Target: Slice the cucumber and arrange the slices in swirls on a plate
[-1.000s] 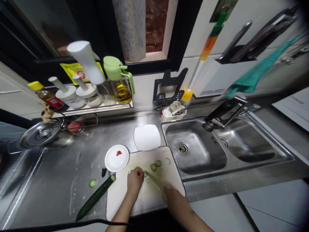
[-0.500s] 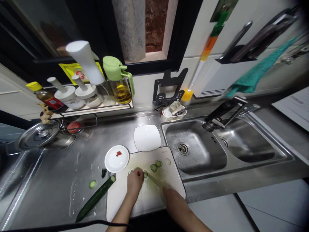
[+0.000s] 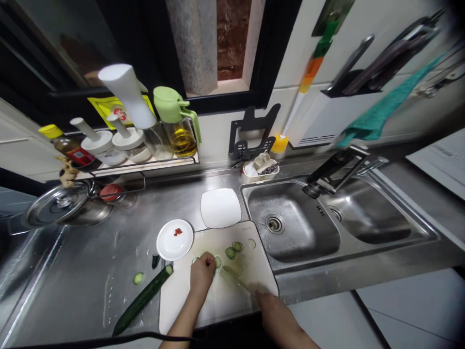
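On the white cutting board (image 3: 181,300), my left hand (image 3: 202,274) is closed, its fingertips pressing on cucumber slices (image 3: 218,262) that show at both sides of it. My right hand (image 3: 272,310) grips a knife (image 3: 237,277) by the handle, which the hand hides. The blade lies low over the board, its tip pointing left, a little apart from the slice by my left hand. More cut cucumber rounds (image 3: 234,249) lie farther back on the board. A long cucumber (image 3: 143,300) with one cut end rests against the board's left edge.
A white plate with red bits (image 3: 175,246) and a square white plate (image 3: 221,209) stand behind the board. To the right is a double steel sink (image 3: 294,223) with a faucet (image 3: 329,174). A seasoning shelf (image 3: 145,166) and a lidded pot (image 3: 87,213) are at the left.
My right hand has drawn the knife back toward the right and near side, so the blade is now apart from the slice. My left hand has stayed nearly in place.
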{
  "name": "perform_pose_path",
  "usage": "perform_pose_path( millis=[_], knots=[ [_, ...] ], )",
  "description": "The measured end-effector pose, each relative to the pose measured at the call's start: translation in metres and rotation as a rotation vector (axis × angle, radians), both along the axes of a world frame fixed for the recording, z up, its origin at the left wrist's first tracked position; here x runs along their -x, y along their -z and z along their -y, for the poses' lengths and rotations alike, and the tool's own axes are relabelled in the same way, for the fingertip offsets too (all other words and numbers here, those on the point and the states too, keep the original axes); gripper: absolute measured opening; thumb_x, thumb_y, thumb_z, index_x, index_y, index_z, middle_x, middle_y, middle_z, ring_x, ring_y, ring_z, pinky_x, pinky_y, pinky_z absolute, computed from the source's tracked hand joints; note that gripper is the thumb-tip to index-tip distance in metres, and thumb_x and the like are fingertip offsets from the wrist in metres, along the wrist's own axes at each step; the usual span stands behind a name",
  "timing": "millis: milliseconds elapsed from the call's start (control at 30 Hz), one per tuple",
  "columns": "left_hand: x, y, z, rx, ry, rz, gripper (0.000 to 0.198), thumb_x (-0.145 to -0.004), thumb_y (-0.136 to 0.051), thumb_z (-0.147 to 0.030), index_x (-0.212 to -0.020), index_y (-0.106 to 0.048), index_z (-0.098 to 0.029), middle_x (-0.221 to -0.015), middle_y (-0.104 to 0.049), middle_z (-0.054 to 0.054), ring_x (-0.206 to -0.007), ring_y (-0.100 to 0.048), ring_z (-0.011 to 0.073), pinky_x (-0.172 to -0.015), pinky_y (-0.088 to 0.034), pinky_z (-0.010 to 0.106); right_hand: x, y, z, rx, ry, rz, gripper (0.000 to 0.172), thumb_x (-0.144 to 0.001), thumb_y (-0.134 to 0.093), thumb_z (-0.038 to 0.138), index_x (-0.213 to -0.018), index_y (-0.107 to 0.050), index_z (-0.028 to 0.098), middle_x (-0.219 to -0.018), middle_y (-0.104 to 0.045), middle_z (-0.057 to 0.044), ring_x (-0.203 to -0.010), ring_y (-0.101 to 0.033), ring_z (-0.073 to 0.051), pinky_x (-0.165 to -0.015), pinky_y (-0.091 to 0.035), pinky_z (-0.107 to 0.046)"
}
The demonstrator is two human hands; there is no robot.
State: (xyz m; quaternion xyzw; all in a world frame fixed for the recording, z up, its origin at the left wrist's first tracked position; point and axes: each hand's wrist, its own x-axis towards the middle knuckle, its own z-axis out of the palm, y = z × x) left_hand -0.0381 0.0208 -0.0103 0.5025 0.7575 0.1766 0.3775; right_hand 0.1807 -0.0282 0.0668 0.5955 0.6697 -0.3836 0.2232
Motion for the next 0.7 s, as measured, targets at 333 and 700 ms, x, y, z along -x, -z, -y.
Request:
perform_pose_path(
  millis=[333, 700],
  knots=[
    [0.052, 0.004, 0.011, -0.017, -0.192, 0.014, 0.02, -0.071, -0.052, -0.028, -0.082, -0.067, -0.02, -0.08, -0.072, 0.002, -0.077, -0.065, 0.0183, -0.073, -0.044, 0.026, -0.007, 0.01, 0.005, -0.018, 0.018, -0.003, 0.059, -0.077, -0.027, -0.003, -0.124, -0.057, 0.015, -0.113, -0.065, -0.012, -0.104, -0.06, -0.02, -0.086, -0.043, -0.028],
    [0.059, 0.007, 0.017, 0.037, -0.219, -0.095, 0.027, -0.075, -0.049, -0.029, -0.096, -0.063, -0.019, -0.076, -0.07, 0.003, -0.077, -0.066, 0.0194, -0.073, -0.043, 0.027, -0.006, 0.007, 0.006, -0.045, -0.003, 0.005, 0.06, -0.076, -0.025, -0.007, -0.125, -0.055, 0.013, -0.114, -0.065, -0.013, -0.105, -0.06, -0.019, -0.087, -0.043, -0.027]
  ],
)
